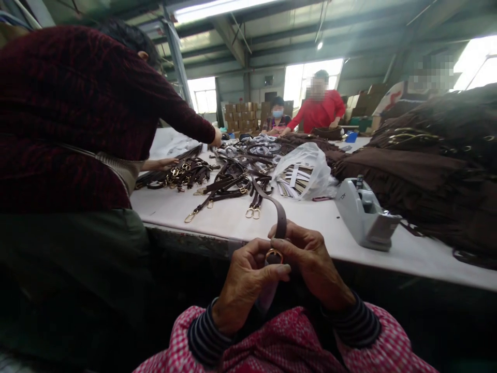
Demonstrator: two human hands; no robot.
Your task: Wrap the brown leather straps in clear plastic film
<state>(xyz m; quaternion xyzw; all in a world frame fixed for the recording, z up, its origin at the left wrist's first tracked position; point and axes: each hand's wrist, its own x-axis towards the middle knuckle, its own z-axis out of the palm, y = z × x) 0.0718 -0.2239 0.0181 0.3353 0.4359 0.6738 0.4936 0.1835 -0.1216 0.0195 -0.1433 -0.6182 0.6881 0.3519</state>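
My left hand (244,282) and my right hand (310,264) meet below the table's front edge, both gripping one dark brown leather strap (280,217). The strap arcs up from the table and comes down between my fingers. A small gold metal ring (274,255) sits on the strap end, pinched between my left thumb and my right fingers. The strap's lower end hangs down behind my left hand, mostly hidden.
A heap of brown straps with gold clasps (221,181) covers the white table (233,220). A clear plastic bag (305,171) and a grey tape dispenser (365,212) lie near. Dark brown bags (435,166) pile at right. A person in a maroon sweater (77,119) stands left; two people work far back.
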